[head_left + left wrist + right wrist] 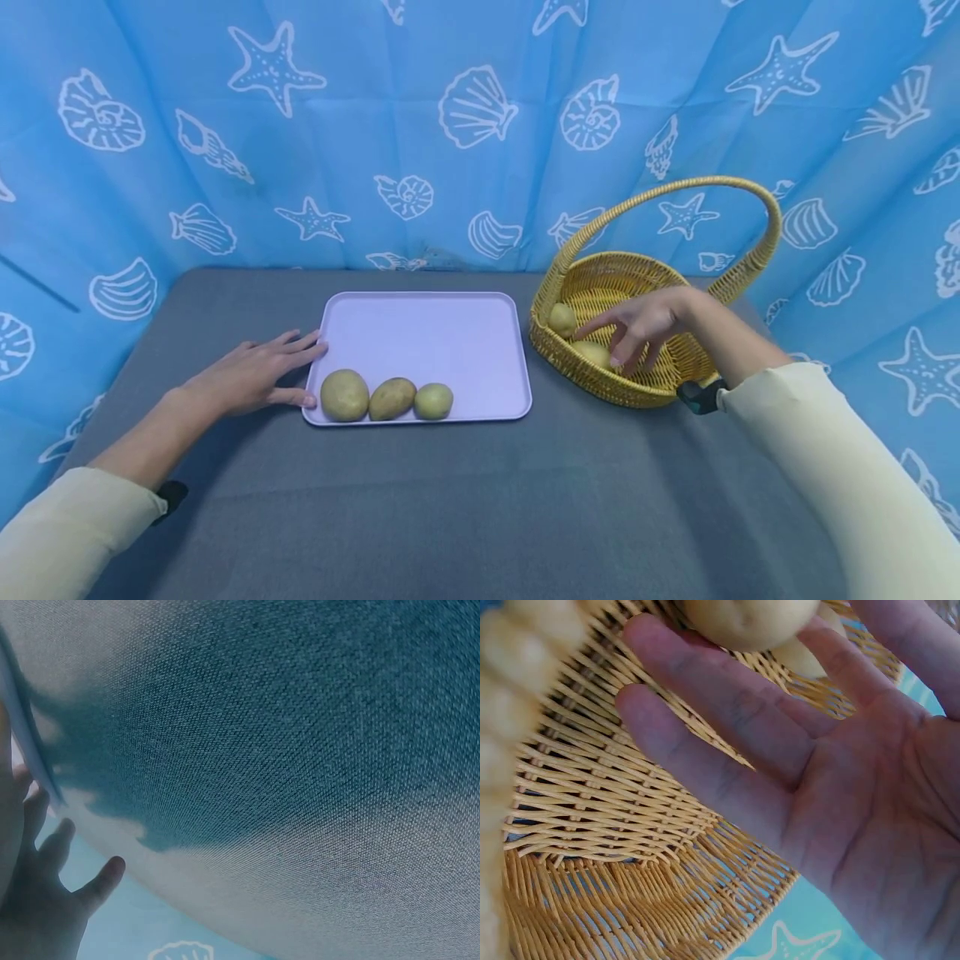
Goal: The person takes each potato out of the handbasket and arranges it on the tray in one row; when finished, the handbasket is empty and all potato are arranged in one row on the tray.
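Observation:
My left hand (262,371) lies at the left edge of a pale lilac tray (423,342), fingers spread, fingertips and thumb touching its rim. Along the tray's front edge sit a large round potato (344,396), a longer brownish potato (392,398) and a small round potato (433,402). On the right, my right hand (648,321) reaches into a wicker basket (600,385), its fingers extended round a potato (592,353) without a visible grip. Another potato (562,320) rests against the basket's left wall. The right wrist view shows a potato (750,619) by the fingers.
The basket's tall arched handle (720,181) rises above and behind my right hand. A grey cloth (465,500) covers the table. Behind it hangs a blue curtain (420,125) with white shells and starfish.

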Demonstrator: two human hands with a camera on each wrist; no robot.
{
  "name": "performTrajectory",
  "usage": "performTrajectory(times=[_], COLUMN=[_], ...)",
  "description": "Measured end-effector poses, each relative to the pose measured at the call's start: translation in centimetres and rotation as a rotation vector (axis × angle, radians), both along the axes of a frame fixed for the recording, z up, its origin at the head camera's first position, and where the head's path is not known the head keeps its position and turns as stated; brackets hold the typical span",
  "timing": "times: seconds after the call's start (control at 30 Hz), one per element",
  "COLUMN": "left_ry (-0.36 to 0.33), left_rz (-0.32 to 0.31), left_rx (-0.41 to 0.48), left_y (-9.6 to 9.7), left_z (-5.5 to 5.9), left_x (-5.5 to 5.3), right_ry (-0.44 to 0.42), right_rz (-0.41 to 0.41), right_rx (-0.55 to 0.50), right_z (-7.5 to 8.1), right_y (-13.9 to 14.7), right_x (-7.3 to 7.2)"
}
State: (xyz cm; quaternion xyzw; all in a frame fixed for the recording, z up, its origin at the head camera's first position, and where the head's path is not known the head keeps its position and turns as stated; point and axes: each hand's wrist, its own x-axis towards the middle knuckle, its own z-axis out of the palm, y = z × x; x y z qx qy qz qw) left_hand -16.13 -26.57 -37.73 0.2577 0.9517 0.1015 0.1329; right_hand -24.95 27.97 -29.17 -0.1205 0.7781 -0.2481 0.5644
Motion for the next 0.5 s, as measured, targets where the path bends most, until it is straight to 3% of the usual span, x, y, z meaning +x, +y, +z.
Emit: performTrajectory(times=[0.2,0.5], left_ry=[-0.006,-0.008], left_rz=[0.004,0.007], left_rx=[-0.003,-0.004], left_y=[-0.1,0.0], left_z=[-0.1,-0.1], left_x=[0.0,0.0], right_ry=[0.024,0.165], right_rz=[0.030,0.144], right_rx=[0.044,0.099], right_z=[-0.3,-0.6], right_y=[-1.1,-2.1], right_x=[0.1,0.4])
